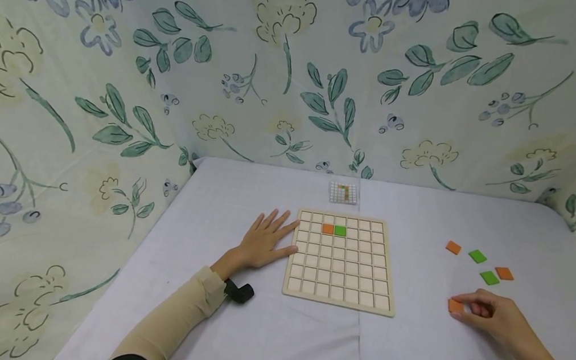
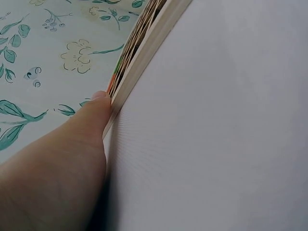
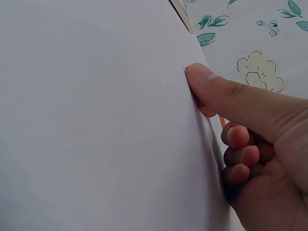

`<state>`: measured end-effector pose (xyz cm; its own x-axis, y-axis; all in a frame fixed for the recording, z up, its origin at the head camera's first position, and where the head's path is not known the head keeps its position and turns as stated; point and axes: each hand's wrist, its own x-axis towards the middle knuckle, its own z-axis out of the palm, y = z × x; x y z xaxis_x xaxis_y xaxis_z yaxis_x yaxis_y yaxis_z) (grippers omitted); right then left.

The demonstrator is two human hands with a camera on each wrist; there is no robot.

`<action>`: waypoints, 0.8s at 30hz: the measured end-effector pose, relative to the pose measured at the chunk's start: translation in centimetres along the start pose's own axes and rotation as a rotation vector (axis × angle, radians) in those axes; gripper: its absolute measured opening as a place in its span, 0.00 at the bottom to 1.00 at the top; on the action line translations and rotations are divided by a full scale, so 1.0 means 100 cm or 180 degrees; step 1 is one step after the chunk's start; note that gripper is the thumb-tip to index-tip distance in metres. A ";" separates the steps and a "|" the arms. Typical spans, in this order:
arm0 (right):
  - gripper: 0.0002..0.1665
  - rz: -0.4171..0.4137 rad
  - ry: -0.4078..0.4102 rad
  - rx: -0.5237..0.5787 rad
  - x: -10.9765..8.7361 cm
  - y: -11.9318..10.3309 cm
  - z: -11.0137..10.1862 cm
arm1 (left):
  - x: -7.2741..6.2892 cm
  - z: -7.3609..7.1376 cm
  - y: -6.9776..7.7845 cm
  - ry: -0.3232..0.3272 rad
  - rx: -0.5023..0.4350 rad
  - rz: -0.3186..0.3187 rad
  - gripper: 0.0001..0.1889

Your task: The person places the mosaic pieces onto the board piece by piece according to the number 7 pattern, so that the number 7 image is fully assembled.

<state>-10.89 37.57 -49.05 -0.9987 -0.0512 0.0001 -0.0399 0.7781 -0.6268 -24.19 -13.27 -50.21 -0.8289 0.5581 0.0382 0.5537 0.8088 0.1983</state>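
A pale wooden grid board (image 1: 338,294) lies on the white cloth, with one orange square tile (image 1: 327,229) and one green tile (image 1: 340,231) side by side in its second row. My left hand (image 1: 264,242) rests flat with spread fingers at the board's left edge; in the left wrist view its thumb (image 2: 98,103) touches the wooden side. To the right of the board, my right hand (image 1: 499,318) pinches another orange tile (image 1: 454,306) between thumb and fingers, low at the cloth. The right wrist view shows this orange tile (image 3: 207,109) mostly hidden behind the thumb.
Beyond the right hand lie loose tiles: an orange one (image 1: 453,247), a green one (image 1: 478,256), another orange one (image 1: 504,273) and another green one (image 1: 489,278). A small printed pattern card (image 1: 343,193) lies behind the board. A floral curtain (image 1: 283,116) hangs behind the table.
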 end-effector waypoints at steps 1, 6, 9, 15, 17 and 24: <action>0.18 -0.0028 0.0012 -0.0012 0.000 0.000 0.000 | 0.000 0.000 0.000 0.0005 0.0001 0.0000 0.40; 0.17 -0.0100 0.0084 -0.0046 0.000 0.001 0.001 | 0.000 -0.001 0.001 -0.0021 -0.0022 -0.0026 0.40; 0.17 -0.0107 0.0121 -0.0060 0.000 0.000 0.001 | -0.001 -0.002 0.002 -0.0034 -0.0045 -0.0033 0.40; 0.17 -0.0069 0.0168 -0.0036 -0.002 -0.001 0.001 | -0.001 -0.002 0.002 -0.0006 -0.0053 -0.0017 0.40; 0.17 -0.0066 0.0178 -0.0050 -0.002 -0.002 0.000 | -0.001 -0.001 0.001 0.0006 -0.0050 -0.0006 0.40; 0.17 -0.0179 0.0248 0.0015 0.000 -0.010 -0.005 | -0.001 0.000 0.000 0.0049 -0.0053 0.0022 0.40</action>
<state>-10.84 37.12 -48.02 -0.9943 -0.0457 0.0960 -0.0961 0.7725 -0.6277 -24.13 -13.33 -50.26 -0.8263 0.5606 0.0547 0.5581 0.8016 0.2143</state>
